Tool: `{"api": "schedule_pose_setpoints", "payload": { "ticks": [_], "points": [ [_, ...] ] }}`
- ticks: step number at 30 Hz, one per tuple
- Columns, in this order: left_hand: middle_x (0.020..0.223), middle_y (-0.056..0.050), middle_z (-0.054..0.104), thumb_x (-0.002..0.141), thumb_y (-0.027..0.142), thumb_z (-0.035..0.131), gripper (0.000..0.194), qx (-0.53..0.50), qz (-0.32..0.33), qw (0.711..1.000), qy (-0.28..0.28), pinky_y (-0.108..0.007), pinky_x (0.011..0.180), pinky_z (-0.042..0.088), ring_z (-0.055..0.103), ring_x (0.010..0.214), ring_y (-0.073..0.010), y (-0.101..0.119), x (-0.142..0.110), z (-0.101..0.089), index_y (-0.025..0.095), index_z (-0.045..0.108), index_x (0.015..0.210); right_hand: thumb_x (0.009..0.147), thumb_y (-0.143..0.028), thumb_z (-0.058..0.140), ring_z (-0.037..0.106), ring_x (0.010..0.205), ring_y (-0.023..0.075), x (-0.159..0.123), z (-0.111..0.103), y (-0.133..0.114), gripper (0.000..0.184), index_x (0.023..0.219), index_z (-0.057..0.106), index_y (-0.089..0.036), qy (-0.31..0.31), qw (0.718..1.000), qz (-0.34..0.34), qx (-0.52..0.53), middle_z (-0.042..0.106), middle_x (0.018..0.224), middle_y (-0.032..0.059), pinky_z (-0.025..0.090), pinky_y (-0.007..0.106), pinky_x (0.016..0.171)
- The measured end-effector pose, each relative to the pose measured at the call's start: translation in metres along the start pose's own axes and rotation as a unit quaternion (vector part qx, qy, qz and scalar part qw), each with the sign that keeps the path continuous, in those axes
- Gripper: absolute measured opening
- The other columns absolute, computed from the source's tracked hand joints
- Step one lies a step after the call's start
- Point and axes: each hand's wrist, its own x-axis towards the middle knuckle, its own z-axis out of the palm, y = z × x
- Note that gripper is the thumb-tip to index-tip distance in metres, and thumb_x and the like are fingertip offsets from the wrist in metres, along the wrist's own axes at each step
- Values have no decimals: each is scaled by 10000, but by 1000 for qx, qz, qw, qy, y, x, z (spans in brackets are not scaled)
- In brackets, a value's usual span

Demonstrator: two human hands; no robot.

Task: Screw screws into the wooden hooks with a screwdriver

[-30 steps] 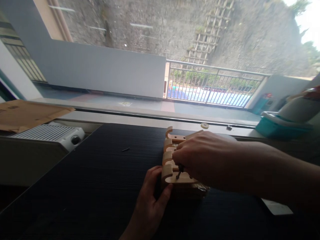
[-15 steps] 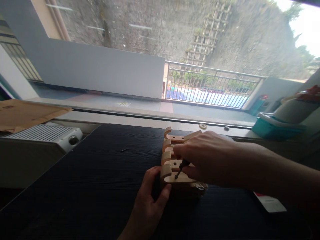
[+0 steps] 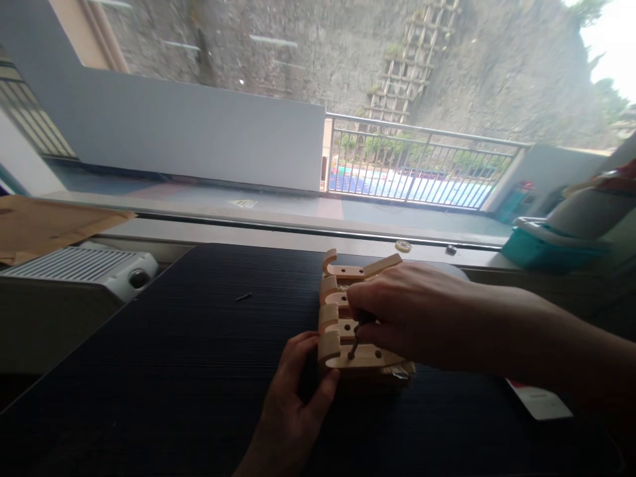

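A pale wooden hook rack (image 3: 330, 346) with several curved hooks lies on the dark table. My left hand (image 3: 297, 391) grips its near left end, the thumb at the lower corner and the fingers on the outer side. Closed above the rack, my right hand (image 3: 392, 308) holds a small screwdriver (image 3: 354, 344), its handle mostly hidden in the fingers. The screwdriver's tip points down at a hole or screw head in the nearest hook piece, beside a second dark hole. Which of the two it meets is hard to tell. A loose screw (image 3: 243, 297) lies on the table to the left.
The black wood-grain table (image 3: 179, 351) ends at a window sill. On the sill are a clear tape roll (image 3: 403, 246) and a small dark object (image 3: 450, 250). A white card or box (image 3: 541, 401) lies under my right forearm. A white heater (image 3: 119, 268) stands left.
My right hand has shifted and turned slightly around the screwdriver, uncovering more of the near hook piece and its second hole. My left hand keeps its hold. The view has moved a little.
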Motion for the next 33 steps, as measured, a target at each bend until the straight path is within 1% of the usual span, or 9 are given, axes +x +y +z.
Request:
{"api": "schedule_pose_setpoints", "payload": {
  "ticks": [2, 4, 10, 15, 18, 22, 24, 27, 33],
  "points": [
    [1173, -45, 522, 843, 292, 531, 295, -1, 1, 1000, 1, -308, 948, 443, 530, 1097, -188, 0, 0, 0, 247, 467, 1128, 828, -225, 532, 497, 641, 107, -2, 3, 6, 65, 833, 585, -187, 28, 1000, -3, 12, 593, 785, 3, 272, 242, 540],
    [1175, -50, 523, 844, 298, 529, 296, -5, -4, 1000, -2, -320, 948, 444, 530, 1098, -194, -1, 0, 0, 244, 468, 1129, 829, -218, 522, 485, 608, 104, -4, 0, 7, 86, 813, 600, -186, 23, 1000, 4, 1, 587, 746, 3, 259, 242, 524],
    [1144, -38, 574, 844, 312, 536, 329, -32, -35, 999, -11, -328, 923, 459, 569, 1040, -193, 1, -1, -2, 257, 466, 1161, 755, -138, 574, 488, 590, 101, -3, -19, -9, 83, 704, 627, -177, -65, 997, 11, -28, 591, 694, 12, 295, 235, 550],
    [1125, -28, 584, 833, 294, 553, 279, -26, -30, 999, -8, -298, 895, 476, 581, 1011, -183, 5, 2, -3, 258, 507, 1106, 693, -35, 575, 447, 547, 94, 9, -19, -16, 122, 684, 619, -149, -117, 990, -15, -74, 580, 668, 9, 279, 242, 518],
    [1134, -26, 577, 834, 283, 552, 281, -27, -27, 999, -12, -290, 896, 475, 577, 1025, -182, 5, 2, -3, 263, 500, 1110, 719, -44, 556, 435, 549, 98, 10, -13, -13, 113, 696, 607, -142, -106, 991, -5, -78, 574, 676, 16, 263, 246, 506],
    [1171, -27, 547, 842, 262, 536, 283, -36, -11, 999, -13, -282, 924, 457, 546, 1090, -179, 4, 1, -3, 264, 492, 1122, 820, -167, 512, 451, 565, 98, 6, -5, -5, 124, 738, 604, -162, -48, 998, 15, -37, 576, 680, 9, 245, 238, 505],
    [1178, -30, 539, 841, 261, 535, 283, -38, -6, 999, -10, -289, 937, 449, 536, 1106, -182, 4, 1, -3, 259, 493, 1121, 842, -213, 497, 467, 562, 102, 6, -3, -3, 159, 741, 611, -170, -29, 998, 34, -45, 580, 672, 11, 234, 243, 503],
    [1176, -40, 542, 833, 287, 544, 288, -34, -15, 999, -7, -307, 941, 447, 533, 1109, -197, 5, 2, -3, 245, 499, 1114, 843, -237, 498, 500, 569, 119, 5, -2, -4, 176, 730, 618, -176, -26, 996, 41, -79, 596, 677, 21, 243, 256, 517],
    [1166, -49, 561, 834, 319, 541, 281, -36, -43, 998, -7, -325, 942, 449, 549, 1086, -208, 8, 1, -2, 236, 516, 1101, 775, -169, 579, 546, 631, 125, 2, -11, -12, 52, 769, 629, -179, -29, 997, 2, -66, 608, 689, 22, 327, 235, 581]
  ]
}}
